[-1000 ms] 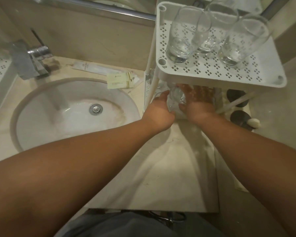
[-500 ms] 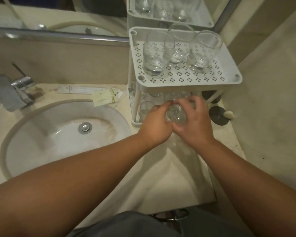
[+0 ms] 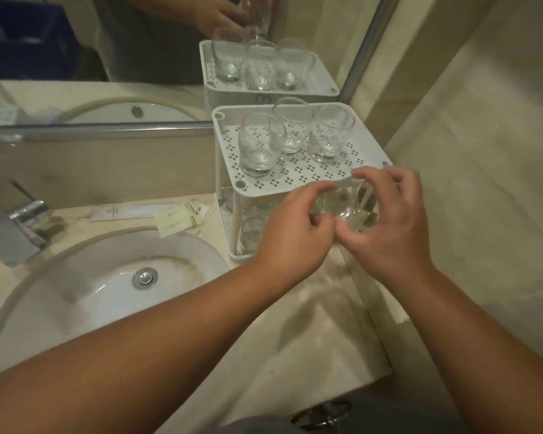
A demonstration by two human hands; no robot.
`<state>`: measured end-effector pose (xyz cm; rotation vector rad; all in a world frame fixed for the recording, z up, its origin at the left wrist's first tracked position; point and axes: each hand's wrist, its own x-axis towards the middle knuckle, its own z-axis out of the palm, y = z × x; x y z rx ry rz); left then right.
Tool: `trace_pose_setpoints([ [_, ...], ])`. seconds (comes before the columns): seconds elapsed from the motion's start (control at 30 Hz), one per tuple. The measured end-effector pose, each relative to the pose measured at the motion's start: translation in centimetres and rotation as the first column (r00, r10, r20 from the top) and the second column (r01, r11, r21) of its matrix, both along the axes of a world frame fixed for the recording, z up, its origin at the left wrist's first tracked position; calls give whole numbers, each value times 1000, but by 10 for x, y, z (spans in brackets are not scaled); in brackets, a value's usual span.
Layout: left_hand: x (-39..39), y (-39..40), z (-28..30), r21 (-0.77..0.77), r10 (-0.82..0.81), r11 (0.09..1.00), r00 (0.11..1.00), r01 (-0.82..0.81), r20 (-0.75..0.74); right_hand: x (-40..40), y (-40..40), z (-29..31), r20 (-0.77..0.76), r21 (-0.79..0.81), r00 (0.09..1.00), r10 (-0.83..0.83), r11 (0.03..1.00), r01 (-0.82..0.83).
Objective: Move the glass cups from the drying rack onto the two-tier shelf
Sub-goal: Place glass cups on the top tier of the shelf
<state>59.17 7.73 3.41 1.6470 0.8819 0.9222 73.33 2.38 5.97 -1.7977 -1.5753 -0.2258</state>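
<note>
A clear glass cup (image 3: 345, 205) is held between both hands in front of the white two-tier shelf (image 3: 367, 151), at the level of its top tier's front edge. My left hand (image 3: 292, 236) grips the cup from the left, and my right hand (image 3: 389, 227) curls round it from the right and top. Three glass cups (image 3: 257, 148) stand upright on the perforated top tier. More glasses (image 3: 251, 233) stand on the lower tier, partly hidden by my hands.
A round white sink (image 3: 107, 292) with a chrome tap (image 3: 16, 227) lies to the left. Paper sachets (image 3: 179, 217) lie on the counter behind the sink. A mirror (image 3: 107, 57) runs along the back wall, and a tiled wall (image 3: 483, 151) stands close on the right.
Both hands have drawn the glass out from the lower tier and raised it to the top tier's front edge. The view has pulled back and tilted up.
</note>
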Motion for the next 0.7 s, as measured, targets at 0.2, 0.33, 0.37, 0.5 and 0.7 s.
trace_pose_setpoints([
  [0.2,14,19,34,48,-46,998,997,49,-57,14,11,28,24,54,998,-64,997,63],
  [0.33,28,37,48,94,-29,995,990,42,-137,28,24,38,-8,26,997,-80,996,80],
  [0.37,32,40,50,78,-36,996,990,47,-135,31,28,40,-18,20,997,-81,996,81],
  [0.5,50,52,56,-244,-57,968,998,63,33,42,47,42,-14,-23,996,-89,996,88],
  [0.7,70,70,63,-680,82,717,952,150,296,53,75,39,10,-87,994,-105,991,105],
])
